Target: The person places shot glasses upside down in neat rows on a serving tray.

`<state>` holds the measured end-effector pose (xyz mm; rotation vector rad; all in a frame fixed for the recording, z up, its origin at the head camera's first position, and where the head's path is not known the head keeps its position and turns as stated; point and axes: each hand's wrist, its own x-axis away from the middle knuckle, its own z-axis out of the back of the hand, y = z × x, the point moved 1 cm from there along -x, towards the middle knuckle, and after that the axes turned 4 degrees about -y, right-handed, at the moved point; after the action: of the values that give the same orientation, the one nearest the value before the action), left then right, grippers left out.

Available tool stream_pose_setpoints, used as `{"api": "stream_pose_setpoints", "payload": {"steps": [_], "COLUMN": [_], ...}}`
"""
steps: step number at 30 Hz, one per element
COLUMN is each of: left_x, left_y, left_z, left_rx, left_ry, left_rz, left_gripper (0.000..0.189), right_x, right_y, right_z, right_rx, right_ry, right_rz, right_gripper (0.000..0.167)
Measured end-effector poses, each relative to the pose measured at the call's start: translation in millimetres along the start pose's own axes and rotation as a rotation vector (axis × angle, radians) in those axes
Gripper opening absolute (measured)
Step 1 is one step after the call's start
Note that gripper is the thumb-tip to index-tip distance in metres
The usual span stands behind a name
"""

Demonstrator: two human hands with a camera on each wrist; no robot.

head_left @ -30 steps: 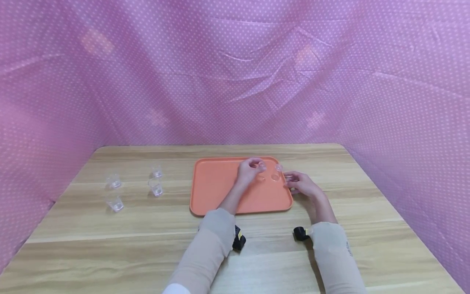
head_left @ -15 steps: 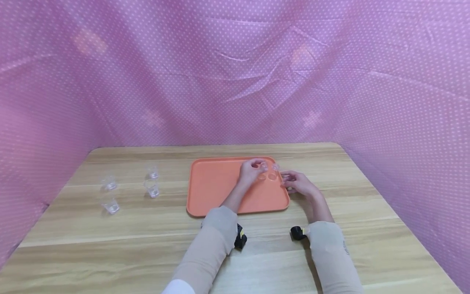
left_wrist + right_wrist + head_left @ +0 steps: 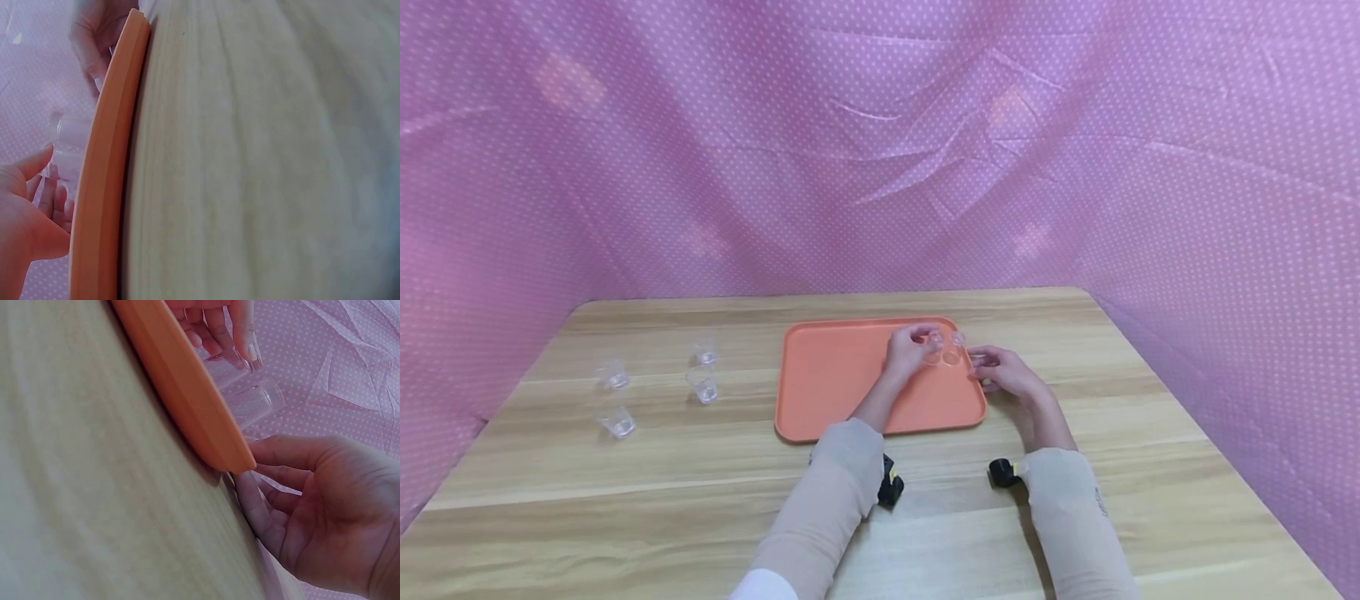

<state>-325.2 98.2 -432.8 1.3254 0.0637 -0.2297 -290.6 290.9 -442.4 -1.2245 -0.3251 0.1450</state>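
An orange rectangular tray with rounded corners (image 3: 835, 375) lies flat on a light wood-grain table (image 3: 662, 500), nearer the far edge than the near one. The left hand (image 3: 904, 352) reaches over the tray and holds a small transparent round cup (image 3: 936, 338) between thumb and fingers, near the tray's far right corner. Three matching transparent cups (image 3: 951, 357) are grouped close by, along the tray's right edge. The right hand (image 3: 1011, 372) is at that edge from outside, fingers parted and slightly bent at the rim; whether they press on it cannot be told. Four further clear cups (image 3: 703, 387) stand apart from one another toward the table's left edge. Pink polka-dot cloth (image 3: 850, 167) hangs beyond the far edge and along both sides. Both forearms wear beige sleeves (image 3: 820, 517).
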Motion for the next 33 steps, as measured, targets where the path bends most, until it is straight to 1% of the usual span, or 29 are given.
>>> {"api": "stream_pose_setpoints", "payload": {"steps": [6,10,13,16,18,23,25,30,33], "left_x": [-0.5,0.5,3.1,6.6,8.6,15.1,18.5,27.7,34.8], "left_y": [-0.4,1.7,5.5,11.5,16.5,30.2,34.6,40.3,41.2], "left_z": [-0.6,2.1,7.9,16.8,23.9,49.5,61.4,94.0,115.1], "left_rx": [0.014,0.025,0.038,0.05,0.054,0.042,0.026,-0.012,-0.005], "left_ry": [-0.009,-0.013,-0.029,-0.046,-0.049,-0.03,-0.014,0.043,0.071], "left_rz": [0.033,0.053,0.038,0.014,0.005,0.004,-0.005,-0.034,-0.025], "left_gripper": [0.028,0.034,0.039,0.041,0.043,0.043,0.043,0.044,0.044], "right_x": [-0.5,-0.2,0.0,0.1,0.3,0.0,-0.1,0.1,0.0], "right_y": [-0.8,-2.8,-3.1,-2.1,-1.3,-1.2,-1.1,-0.9,-0.5], "right_z": [-0.1,-1.2,-1.6,-1.5,-0.9,-1.4,-1.4,-1.7,-2.1], "right_rx": [-0.003,0.0,0.001,-0.003,-0.002,-0.002,0.002,0.005,0.0], "right_ry": [-0.002,0.002,0.003,0.004,0.005,0.005,0.008,0.007,0.0], "right_rz": [0.009,0.012,0.017,0.018,0.015,0.007,0.008,0.006,0.009], "right_gripper": [0.047,0.047,0.047,0.048,0.048,0.047,0.046,0.047,0.047]}}
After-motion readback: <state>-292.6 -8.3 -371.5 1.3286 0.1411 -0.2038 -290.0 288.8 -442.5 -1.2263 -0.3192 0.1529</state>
